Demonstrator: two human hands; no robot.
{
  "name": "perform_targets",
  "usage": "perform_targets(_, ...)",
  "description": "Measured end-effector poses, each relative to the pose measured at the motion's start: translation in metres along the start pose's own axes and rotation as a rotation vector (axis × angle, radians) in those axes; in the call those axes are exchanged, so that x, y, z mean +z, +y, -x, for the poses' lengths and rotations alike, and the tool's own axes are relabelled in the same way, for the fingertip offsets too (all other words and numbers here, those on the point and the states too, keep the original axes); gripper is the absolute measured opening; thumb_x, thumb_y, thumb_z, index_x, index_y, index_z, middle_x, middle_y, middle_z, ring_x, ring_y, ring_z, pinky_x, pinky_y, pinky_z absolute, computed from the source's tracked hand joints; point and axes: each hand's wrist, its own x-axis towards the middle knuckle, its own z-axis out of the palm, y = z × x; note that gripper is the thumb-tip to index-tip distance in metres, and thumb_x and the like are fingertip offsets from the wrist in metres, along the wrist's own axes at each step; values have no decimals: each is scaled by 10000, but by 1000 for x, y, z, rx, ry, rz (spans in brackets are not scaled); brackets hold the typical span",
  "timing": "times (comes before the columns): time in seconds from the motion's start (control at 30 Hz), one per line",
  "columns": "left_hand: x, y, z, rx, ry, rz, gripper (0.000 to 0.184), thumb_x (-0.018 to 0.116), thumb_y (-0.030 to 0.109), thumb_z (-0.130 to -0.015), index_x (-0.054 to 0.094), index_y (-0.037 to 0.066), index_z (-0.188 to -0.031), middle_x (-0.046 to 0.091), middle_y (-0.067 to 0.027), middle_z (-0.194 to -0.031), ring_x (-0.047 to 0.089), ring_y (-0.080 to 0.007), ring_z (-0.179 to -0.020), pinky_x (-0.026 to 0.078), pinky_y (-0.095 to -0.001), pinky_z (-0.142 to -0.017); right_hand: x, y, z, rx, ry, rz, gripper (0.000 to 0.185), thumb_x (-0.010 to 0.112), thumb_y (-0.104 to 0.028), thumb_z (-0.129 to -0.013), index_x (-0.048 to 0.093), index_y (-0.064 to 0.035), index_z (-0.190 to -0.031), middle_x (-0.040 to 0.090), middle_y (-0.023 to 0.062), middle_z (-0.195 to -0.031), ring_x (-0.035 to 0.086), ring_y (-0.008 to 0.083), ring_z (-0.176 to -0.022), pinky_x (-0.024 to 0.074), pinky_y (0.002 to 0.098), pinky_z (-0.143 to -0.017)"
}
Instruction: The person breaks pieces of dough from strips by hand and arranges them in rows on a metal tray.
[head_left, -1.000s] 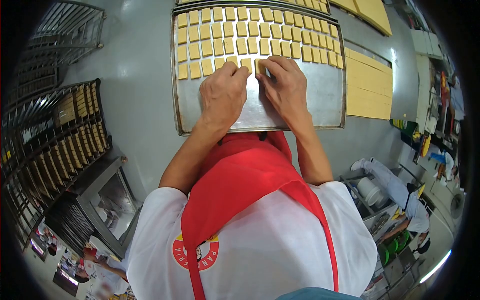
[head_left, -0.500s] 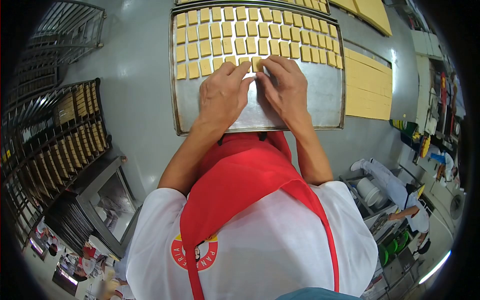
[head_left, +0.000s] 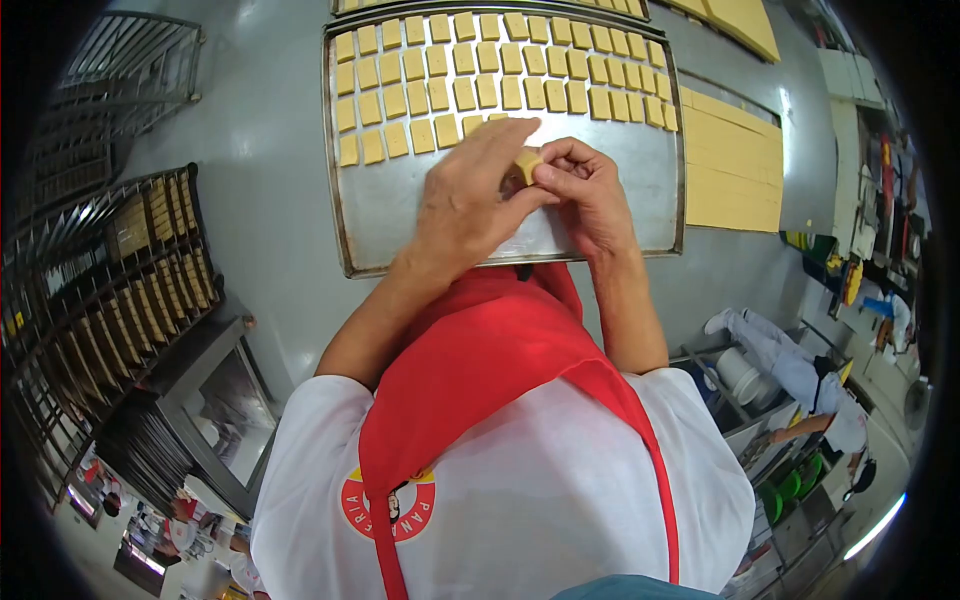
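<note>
Pinching the small yellow dough block [head_left: 528,166] in our right hand [head_left: 598,200], our left hand [head_left: 462,200] spread nearby, we should squeeze only lightly.

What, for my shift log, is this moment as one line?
left hand: cupped, thumb and fingers apart | right hand: fingers on yellow block | metal tray: under hands, rows of blocks | yellow slab: beside tray

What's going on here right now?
The person's right hand pinches a yellow dough piece, with the left hand curved around its other side, over a metal tray. Three rows of similar pieces span the tray; a fourth, nearest the person, is only partly filled.
</note>
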Motion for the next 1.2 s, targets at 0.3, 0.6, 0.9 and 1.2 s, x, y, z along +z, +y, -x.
perform_targets(0.3, 9, -3, 0, -278, 87, -34, 273, 871, 158, -846, 769, 17, -1056, 758, -118, -867, 724, -221, -768, 558, -321, -684, 7, -7, 3, -138, 176, 61, 188, 774, 1, -928, 743, 63, -1102, 760, 131, -1042, 709, 144, -864, 592, 271, -784)
perform_targets(0.6, 27, -21, -5, 74, 50, -576, 158, 764, 111, -898, 740, 87, -1052, 671, -82, -904, 698, -309, -770, 548, -419, -663, -11, -10, -9, -867, 267, 1430, 129, 809, -69, -834, 765, -80, -955, 710, 72, -1007, 665, 285, -860, 536, 385, -742)
perform_targets(0.9, 31, -23, -6, 43, 46, -625, 148, 754, 118, -909, 733, 96, -1054, 631, -83, -896, 678, -308, -776, 535, -435, -666, -4, -8, -16, -871, 280, 1396, 113, 767, -59, -822, 750, -77, -932, 709, 72, -1021, 652, 316, -905, 532, 434, -798)
perform_targets(1.2, 25, -6, -4, 70, 7, -475, 229, 754, 130, -924, 736, 60, -1141, 660, -116, -943, 682, -326, -814, 536, -429, -698, -7, -11, 4, -827, 301, 1397, 215, 804, -96, -816, 730, -58, -1014, 707, 117, -1083, 668, 340, -987, 531, 441, -853)
